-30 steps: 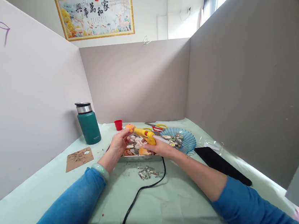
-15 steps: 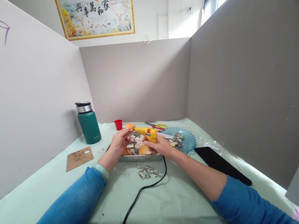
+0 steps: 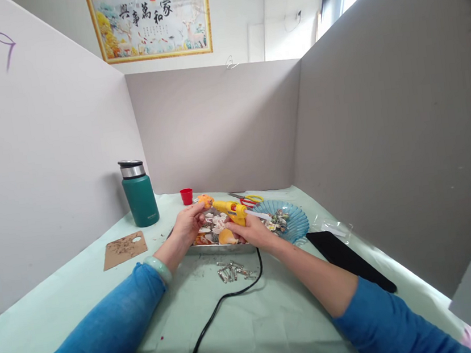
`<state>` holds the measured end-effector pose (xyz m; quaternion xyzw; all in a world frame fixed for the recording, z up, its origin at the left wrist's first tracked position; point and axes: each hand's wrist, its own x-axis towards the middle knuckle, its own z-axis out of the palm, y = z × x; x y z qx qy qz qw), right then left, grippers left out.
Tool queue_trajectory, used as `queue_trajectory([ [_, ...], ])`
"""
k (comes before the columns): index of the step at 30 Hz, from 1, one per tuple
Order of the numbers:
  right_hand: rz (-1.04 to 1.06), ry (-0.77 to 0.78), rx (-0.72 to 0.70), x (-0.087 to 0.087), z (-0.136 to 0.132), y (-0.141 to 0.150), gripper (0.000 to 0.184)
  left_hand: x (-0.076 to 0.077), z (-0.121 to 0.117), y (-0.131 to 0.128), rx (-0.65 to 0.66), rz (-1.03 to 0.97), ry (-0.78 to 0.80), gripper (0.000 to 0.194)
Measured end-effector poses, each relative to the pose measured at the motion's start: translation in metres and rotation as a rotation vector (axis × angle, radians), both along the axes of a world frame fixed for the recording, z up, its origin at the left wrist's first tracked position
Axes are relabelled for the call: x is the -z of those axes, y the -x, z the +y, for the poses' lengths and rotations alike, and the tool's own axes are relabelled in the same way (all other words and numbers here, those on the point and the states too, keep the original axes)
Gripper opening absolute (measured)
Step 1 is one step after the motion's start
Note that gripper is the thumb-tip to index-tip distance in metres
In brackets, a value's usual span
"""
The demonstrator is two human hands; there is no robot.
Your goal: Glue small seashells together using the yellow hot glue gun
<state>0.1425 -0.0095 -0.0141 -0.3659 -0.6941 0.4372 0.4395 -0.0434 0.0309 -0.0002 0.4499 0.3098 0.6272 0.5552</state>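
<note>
Two bare hands meet over a metal tray of shells in the head view. The left hand has a narrow grip, pinching an orange piece between its fingertips above the tray's far left part. The right hand wraps its grip around a yellow glue gun, whose nozzle points left, right at the orange piece; whether they touch is too small to tell. A pale glue stick pokes from the gun's back, toward a blue plate of small pieces. A black cord runs from below the right hand toward the near edge of the tabletop. Metal clips lie in front of the tray. Beyond it stands a red cup; a green bottle stands farther left, behind a brown card.
</note>
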Motion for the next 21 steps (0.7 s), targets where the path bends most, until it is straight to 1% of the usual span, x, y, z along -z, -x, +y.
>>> queue_trajectory([
  [3, 0.057, -0.008, 0.014, -0.0011, 0.0015, -0.0002, 0.03, -0.0006, -0.0071, -0.0056, 0.045, 0.072, -0.025, 0.021],
  [5, 0.097, -0.018, 0.041, -0.0016, 0.0021, -0.0006, 0.031, -0.0011, -0.0098, -0.0078, 0.032, 0.078, -0.026, 0.023],
  [8, 0.104, -0.032, 0.023, -0.0014, 0.0021, -0.0016, 0.032, -0.0014, -0.0089, -0.0069, -0.005, 0.031, -0.001, 0.025],
  [13, 0.062, -0.046, -0.033, -0.0006, 0.0019, -0.0031, 0.03, -0.0011, -0.007, -0.0043, 0.009, -0.016, 0.006, 0.028],
  [17, 0.06, -0.024, -0.042, -0.0006, 0.0014, -0.0028, 0.03, -0.0017, -0.0092, -0.006, -0.005, -0.034, -0.012, 0.03],
  [21, 0.08, -0.037, -0.03, -0.0002, 0.0009, -0.0024, 0.03, -0.0024, -0.01, -0.0074, -0.008, -0.025, -0.018, 0.032],
])
